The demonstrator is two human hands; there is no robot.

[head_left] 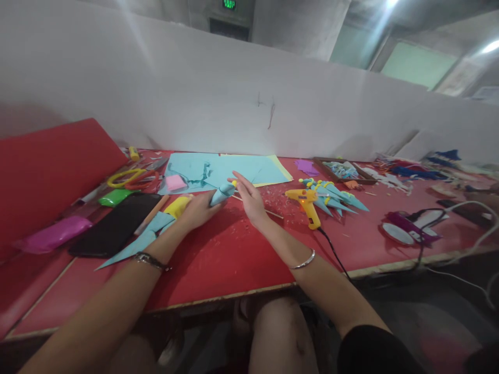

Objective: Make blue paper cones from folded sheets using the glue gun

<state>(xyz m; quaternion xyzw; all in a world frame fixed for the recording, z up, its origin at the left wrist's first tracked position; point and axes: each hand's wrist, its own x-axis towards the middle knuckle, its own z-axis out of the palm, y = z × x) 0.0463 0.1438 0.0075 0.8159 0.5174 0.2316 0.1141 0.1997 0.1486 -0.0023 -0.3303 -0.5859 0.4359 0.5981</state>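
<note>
My left hand [200, 212] is closed round a rolled light-blue paper cone [223, 194] over the red table. A small yellow ball [234, 183] sits at the cone's upper end. Against that end lies my right hand [250, 200], its fingers stretched out and nothing gripped in it; the exact contact at the ball is partly hidden. Below my left wrist are cut blue paper pieces [146, 240] and a yellow lump [178, 206]. To the right, a yellow glue gun [306, 202] rests near several finished blue cones [335, 200] with yellow trim.
Blue paper sheets [237, 169] lie at the back below a white partition. On the left are a black phone [117, 226], scissors [142, 179] and pink [58, 234] and green packets [114, 197]. A tray of scraps [343, 170] and a cabled purple device [413, 228] are at right.
</note>
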